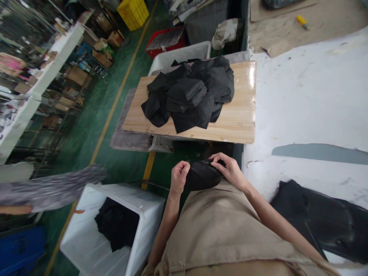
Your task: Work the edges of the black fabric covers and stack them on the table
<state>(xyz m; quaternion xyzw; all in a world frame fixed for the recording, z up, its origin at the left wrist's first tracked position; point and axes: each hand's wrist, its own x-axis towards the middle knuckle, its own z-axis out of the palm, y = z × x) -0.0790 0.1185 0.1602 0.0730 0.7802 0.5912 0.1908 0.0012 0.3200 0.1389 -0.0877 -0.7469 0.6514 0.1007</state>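
Note:
A small black fabric piece (202, 175) rests against my beige-clothed lap. My left hand (179, 177) grips its left edge with curled fingers. Its upper right edge is pinched by my right hand (228, 168). Ahead of my hands, a heap of similar black fabric pieces (191, 96) lies on a wooden board (230, 126).
A white work surface (301, 99) stretches on the right, with black material (324, 220) lying near my right arm. A white bin (94, 245) with black fabric inside stands at lower left. Another white bin (184, 53) sits behind the board. Green floor and shelving lie to the left.

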